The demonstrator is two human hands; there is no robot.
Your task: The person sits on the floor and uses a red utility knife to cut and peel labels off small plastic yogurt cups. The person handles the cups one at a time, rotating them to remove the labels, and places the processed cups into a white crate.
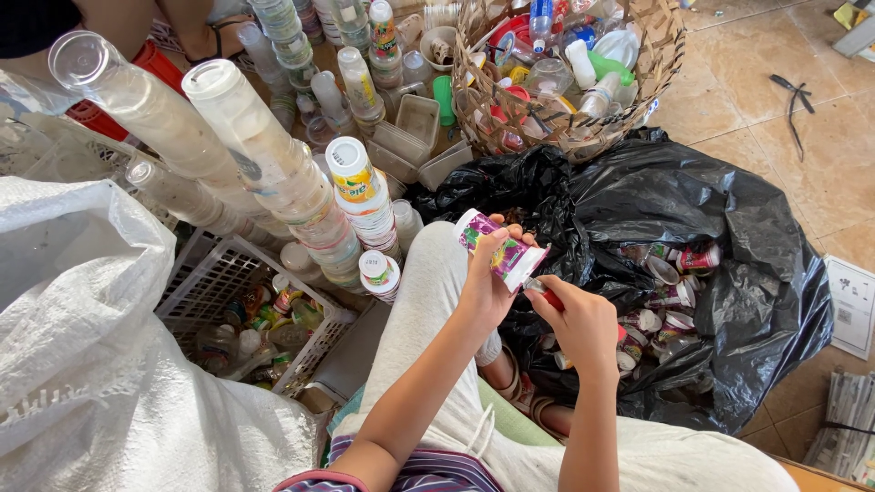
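Left hand [488,282] fully wrapped around a purple-labelled cup [499,252] just above the black bag [693,191] — right hand [583,319] beside it, fingers pinching something small and red [552,296].

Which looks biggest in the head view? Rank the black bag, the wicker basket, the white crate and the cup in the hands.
1. black bag, largest.
2. and 3. wicker basket and white crate: similar, both partly hidden, so no ranking.
4. cup, smallest, held in the left hand, right hand at its rim.
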